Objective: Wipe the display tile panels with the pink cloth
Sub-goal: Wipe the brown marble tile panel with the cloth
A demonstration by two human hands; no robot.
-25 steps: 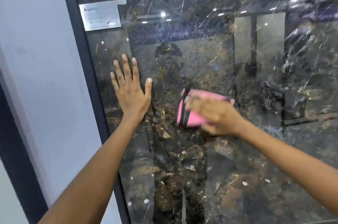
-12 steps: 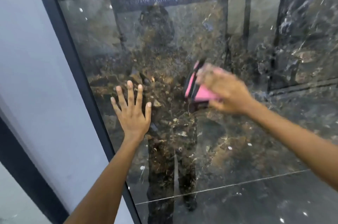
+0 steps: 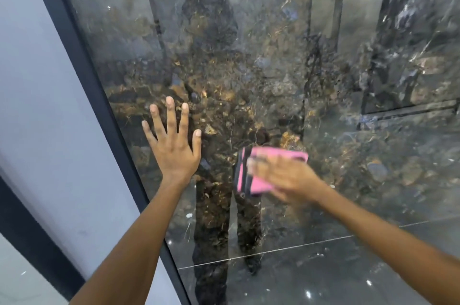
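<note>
Since half a second ago the right hand (image 3: 281,177) has carried the pink cloth (image 3: 258,171) lower and a little left on the dark marbled tile panel (image 3: 261,75), so the cloth now lies level with the left wrist rather than above the left fingertips. The folded cloth is pressed flat to the glossy panel under the right hand, its dark-striped edge showing at the left; the hand is blurred, and I cannot tell whether its fingers lie straight over the cloth or curl round it. The left hand (image 3: 173,147) stays where it was, palm flat on the panel with fingers spread apart, just right of the black frame strip (image 3: 99,95).

A thin joint line (image 3: 273,251) crosses the panel low down, below both hands. Left of the frame strip stands a pale wall (image 3: 42,105) with a dark band (image 3: 29,232) running along it. The panel mirrors ceiling lights and the person's outline.
</note>
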